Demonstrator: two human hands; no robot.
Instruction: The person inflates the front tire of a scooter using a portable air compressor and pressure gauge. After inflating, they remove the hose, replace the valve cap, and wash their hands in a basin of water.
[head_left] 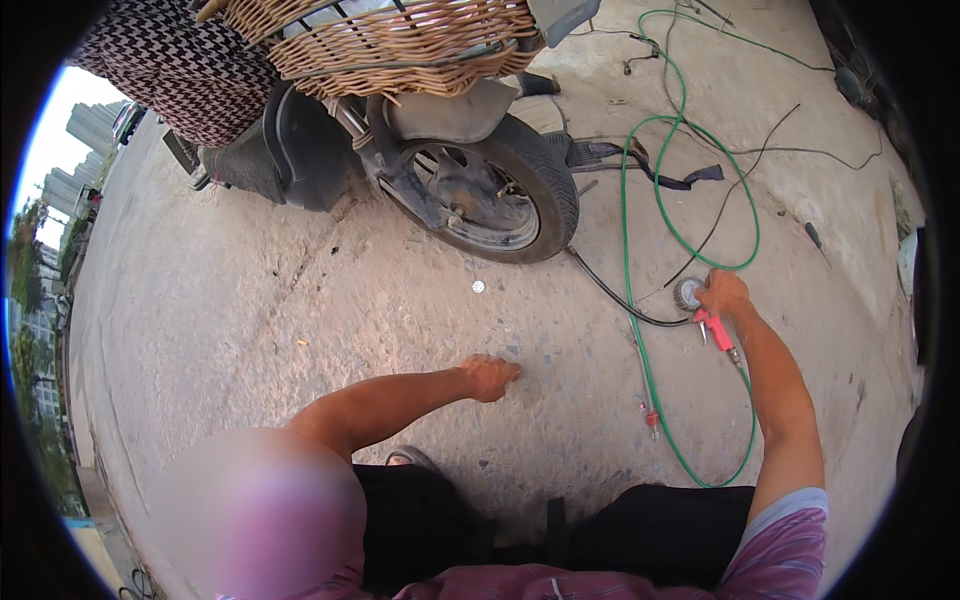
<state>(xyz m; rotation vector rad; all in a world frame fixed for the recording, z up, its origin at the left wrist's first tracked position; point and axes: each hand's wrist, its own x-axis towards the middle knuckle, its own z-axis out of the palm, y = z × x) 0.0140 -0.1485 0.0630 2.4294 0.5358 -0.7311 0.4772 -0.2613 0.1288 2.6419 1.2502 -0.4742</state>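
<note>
My right hand [727, 291] is closed on a tire inflator [718, 328] at its round dial gauge [688, 293]. The inflator has a red handle and a metal lever. From it a black hose [606, 287] runs left to the lower edge of the front wheel [500, 205] of a two-wheeled vehicle; how it joins the wheel cannot be made out. A green air hose [650, 385] loops around below the inflator. My left hand [489, 378] hangs over the concrete in front of the wheel, fingers curled; anything inside them is hidden.
A wicker basket [400, 48] sits above the wheel. Black strips [690, 178] and thin cables lie on the concrete at the upper right, near a screwdriver-like tool [813, 235]. A red-and-metal fitting [652, 418] rests beside the green hose. A small white disc [478, 287] lies near the wheel.
</note>
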